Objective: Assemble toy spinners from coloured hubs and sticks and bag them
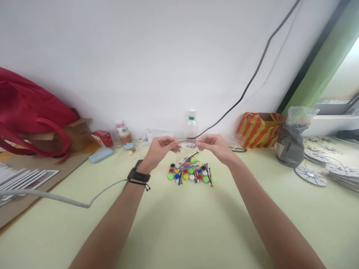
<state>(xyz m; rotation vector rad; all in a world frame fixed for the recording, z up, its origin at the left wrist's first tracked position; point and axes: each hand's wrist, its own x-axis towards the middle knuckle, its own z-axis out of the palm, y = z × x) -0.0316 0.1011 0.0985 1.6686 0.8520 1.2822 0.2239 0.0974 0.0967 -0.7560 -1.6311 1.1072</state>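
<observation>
Between my two hands hangs a clear plastic bag (187,149), held by its upper edge above the table. My left hand (164,148) pinches the bag's left corner, with a dark watch on the wrist. The right corner is pinched by my right hand (211,146). A few coloured pieces show in or behind the bag; I cannot tell which. Just below lie rows of small round coloured discs (186,176) in red, green, yellow, blue, white and black. Thin coloured arrow-shaped sticks (210,175) lie among and beside them.
A clear bottle (192,125) stands by the wall behind my hands. To the left are a labelled bottle (122,132), a light-blue case (101,155) and a red bag (30,104). At right stand a striped bag (259,130), a grey bag (291,145) and stacked round plates (344,172). A grey cable (70,201) crosses the left.
</observation>
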